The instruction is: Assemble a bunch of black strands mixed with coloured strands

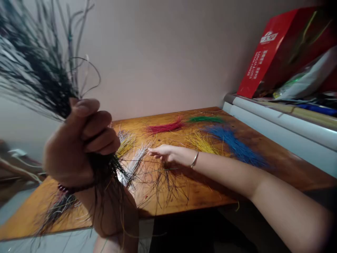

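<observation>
My left hand [81, 140] is raised in a fist, gripping a thick bundle of long dark fibres [44, 70] that fans out above and below it. My right hand [164, 153] stretches flat and empty over the wooden table [189, 191], its fingertips close to a pile of white fibres [134, 163]. Loose dark strands [168, 184] lie just below that hand. Farther back are bunches of red fibres [164, 127], green fibres [205, 119], yellow fibres [201, 143] and blue fibres [234, 146]. A bracelet circles each wrist.
A red box [271, 52] and a plastic bag [308, 75] sit on a white ledge [284, 126] along the table's right side. A plain wall [158, 59] rises behind the table. Cables [17, 153] show beyond the left edge.
</observation>
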A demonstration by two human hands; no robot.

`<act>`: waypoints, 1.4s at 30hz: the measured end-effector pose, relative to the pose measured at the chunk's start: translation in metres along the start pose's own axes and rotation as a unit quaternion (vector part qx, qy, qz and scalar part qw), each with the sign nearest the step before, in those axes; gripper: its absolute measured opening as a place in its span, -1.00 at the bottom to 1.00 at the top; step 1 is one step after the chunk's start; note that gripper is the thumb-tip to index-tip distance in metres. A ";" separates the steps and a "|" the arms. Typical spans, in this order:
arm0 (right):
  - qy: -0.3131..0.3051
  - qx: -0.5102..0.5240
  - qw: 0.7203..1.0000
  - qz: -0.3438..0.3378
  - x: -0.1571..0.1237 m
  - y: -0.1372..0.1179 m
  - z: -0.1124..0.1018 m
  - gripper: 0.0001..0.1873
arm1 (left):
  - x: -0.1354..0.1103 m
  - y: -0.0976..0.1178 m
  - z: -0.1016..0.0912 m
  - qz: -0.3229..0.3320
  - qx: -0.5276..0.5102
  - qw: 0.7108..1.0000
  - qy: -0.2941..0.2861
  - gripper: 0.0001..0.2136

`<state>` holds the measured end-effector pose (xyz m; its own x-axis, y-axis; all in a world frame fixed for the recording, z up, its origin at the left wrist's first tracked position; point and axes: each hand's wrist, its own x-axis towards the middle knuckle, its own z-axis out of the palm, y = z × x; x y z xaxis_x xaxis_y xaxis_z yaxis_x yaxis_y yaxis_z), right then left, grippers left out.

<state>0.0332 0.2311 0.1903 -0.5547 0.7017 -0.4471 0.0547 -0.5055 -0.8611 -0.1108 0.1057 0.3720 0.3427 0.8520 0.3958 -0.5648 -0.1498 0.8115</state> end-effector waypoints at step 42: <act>0.257 0.046 0.804 -0.534 -0.109 -0.096 -0.013 -0.61 | 0.066 -0.097 0.010 -0.106 0.037 0.993 0.033 -0.80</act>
<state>0.0986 0.2099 0.3187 0.1735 0.8634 0.4738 -0.3005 0.5046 -0.8094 -0.0262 0.1716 0.3241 0.3967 0.8990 0.1856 -0.4279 0.0022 0.9038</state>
